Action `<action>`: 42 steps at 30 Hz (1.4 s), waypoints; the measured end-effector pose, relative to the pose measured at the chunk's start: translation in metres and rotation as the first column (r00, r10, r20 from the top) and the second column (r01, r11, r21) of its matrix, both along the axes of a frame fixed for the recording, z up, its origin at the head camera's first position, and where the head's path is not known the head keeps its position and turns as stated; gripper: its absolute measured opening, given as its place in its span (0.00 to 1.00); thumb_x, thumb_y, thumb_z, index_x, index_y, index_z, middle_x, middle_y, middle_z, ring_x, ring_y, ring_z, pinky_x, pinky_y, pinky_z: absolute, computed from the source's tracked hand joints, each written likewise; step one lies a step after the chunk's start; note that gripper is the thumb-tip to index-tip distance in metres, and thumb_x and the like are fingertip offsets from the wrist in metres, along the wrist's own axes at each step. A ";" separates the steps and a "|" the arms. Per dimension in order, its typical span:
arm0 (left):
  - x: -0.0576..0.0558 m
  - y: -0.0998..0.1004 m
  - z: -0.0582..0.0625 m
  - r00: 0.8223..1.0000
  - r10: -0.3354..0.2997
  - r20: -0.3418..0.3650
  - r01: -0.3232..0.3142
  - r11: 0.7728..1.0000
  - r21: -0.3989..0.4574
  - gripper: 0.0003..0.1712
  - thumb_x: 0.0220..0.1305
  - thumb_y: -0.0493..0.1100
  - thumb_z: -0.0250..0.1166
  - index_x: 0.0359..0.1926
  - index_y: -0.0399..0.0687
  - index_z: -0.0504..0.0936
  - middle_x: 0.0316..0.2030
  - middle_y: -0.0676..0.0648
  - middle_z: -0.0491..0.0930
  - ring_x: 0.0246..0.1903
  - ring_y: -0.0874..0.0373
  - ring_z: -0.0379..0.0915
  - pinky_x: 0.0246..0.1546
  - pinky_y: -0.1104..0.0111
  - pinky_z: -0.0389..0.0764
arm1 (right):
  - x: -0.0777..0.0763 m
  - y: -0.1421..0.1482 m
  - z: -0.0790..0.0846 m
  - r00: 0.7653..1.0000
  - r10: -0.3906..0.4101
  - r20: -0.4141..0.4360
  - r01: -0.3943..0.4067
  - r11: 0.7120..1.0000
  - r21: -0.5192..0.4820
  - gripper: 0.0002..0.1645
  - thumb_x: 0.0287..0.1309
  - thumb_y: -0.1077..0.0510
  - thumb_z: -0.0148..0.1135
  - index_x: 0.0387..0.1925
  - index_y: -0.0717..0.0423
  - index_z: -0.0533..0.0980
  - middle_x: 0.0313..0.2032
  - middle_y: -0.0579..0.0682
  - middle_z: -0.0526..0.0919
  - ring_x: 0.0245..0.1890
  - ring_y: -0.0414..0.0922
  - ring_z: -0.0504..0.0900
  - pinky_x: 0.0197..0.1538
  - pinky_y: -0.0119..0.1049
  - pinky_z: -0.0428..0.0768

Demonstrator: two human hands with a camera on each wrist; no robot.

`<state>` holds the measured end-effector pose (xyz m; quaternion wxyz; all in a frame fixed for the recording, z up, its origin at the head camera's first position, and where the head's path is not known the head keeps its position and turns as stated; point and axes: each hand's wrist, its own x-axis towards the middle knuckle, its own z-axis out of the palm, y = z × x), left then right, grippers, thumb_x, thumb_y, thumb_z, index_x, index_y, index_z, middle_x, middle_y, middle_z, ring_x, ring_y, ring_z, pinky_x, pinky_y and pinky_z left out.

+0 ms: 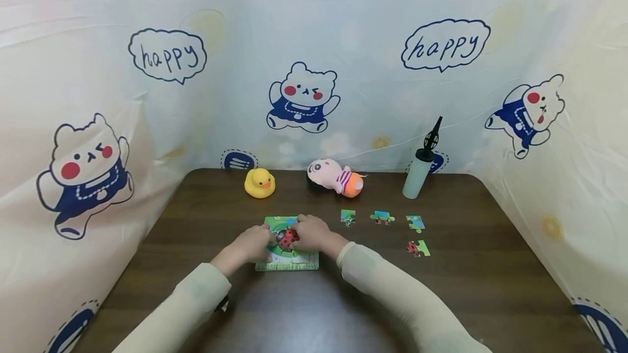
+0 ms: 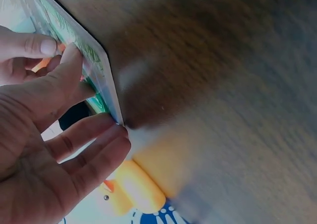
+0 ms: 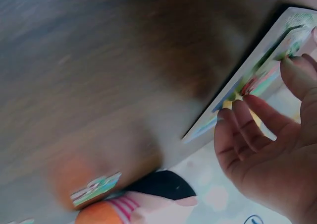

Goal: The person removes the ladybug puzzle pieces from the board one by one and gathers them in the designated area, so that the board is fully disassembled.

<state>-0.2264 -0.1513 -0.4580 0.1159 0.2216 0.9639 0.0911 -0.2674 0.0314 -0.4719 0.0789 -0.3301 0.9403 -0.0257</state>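
Observation:
A rectangular jigsaw board [image 1: 294,263] with a green rim and a ladybug picture lies on the table. The left hand [image 1: 251,244] is at its left side; in the left wrist view its thumb [image 2: 72,60] lies over the picture while other fingertips [image 2: 116,127] meet the board's edge. The right hand [image 1: 314,233] reaches over the upper right of the board. In the right wrist view its thumb and fingers hold a puzzle piece [image 3: 262,75] slightly raised above the board, partly hidden by the hand. Several loose puzzle pieces [image 1: 382,217] lie to the right.
A yellow rubber duck [image 1: 259,183], a plush doll [image 1: 336,177] lying on its side, and a green hand pump [image 1: 417,176] with a black top line the back of the brown table [image 1: 471,287]. A printed cloth [image 1: 304,10] hangs behind and at both sides.

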 end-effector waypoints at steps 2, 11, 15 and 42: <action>0.000 -0.001 -0.001 1.000 0.000 -0.015 0.000 1.000 0.002 0.17 0.45 0.43 0.76 0.38 0.43 0.86 0.39 0.45 0.79 0.40 0.50 0.75 0.46 0.55 0.76 | 0.001 -0.005 0.001 1.000 -0.021 0.003 0.021 1.000 0.003 0.30 0.53 0.36 0.62 0.53 0.46 0.77 0.46 0.47 0.74 0.42 0.44 0.73 0.45 0.40 0.75; 0.000 -0.004 -0.004 0.999 0.006 -0.040 -0.005 1.000 0.028 0.16 0.44 0.45 0.77 0.36 0.45 0.87 0.38 0.46 0.77 0.41 0.48 0.74 0.45 0.55 0.76 | 0.003 -0.017 0.006 0.990 -0.133 0.041 0.134 0.991 -0.012 0.29 0.49 0.34 0.65 0.43 0.50 0.77 0.39 0.48 0.74 0.39 0.45 0.72 0.44 0.45 0.75; 0.001 -0.005 -0.006 0.999 -0.004 -0.046 0.005 1.000 0.028 0.17 0.44 0.46 0.77 0.37 0.46 0.87 0.40 0.45 0.76 0.41 0.48 0.72 0.46 0.55 0.75 | -0.002 -0.019 0.007 0.977 -0.182 0.109 0.188 0.981 -0.052 0.26 0.46 0.37 0.70 0.37 0.51 0.75 0.36 0.47 0.72 0.37 0.45 0.70 0.45 0.46 0.74; 0.001 -0.013 -0.010 0.999 0.037 -0.015 -0.035 0.994 0.102 0.18 0.46 0.46 0.76 0.40 0.47 0.88 0.50 0.39 0.75 0.47 0.43 0.71 0.49 0.52 0.74 | -0.013 -0.012 0.037 0.922 -0.141 0.360 0.349 0.702 -0.620 0.14 0.49 0.58 0.71 0.37 0.50 0.75 0.28 0.44 0.79 0.29 0.39 0.77 0.32 0.32 0.75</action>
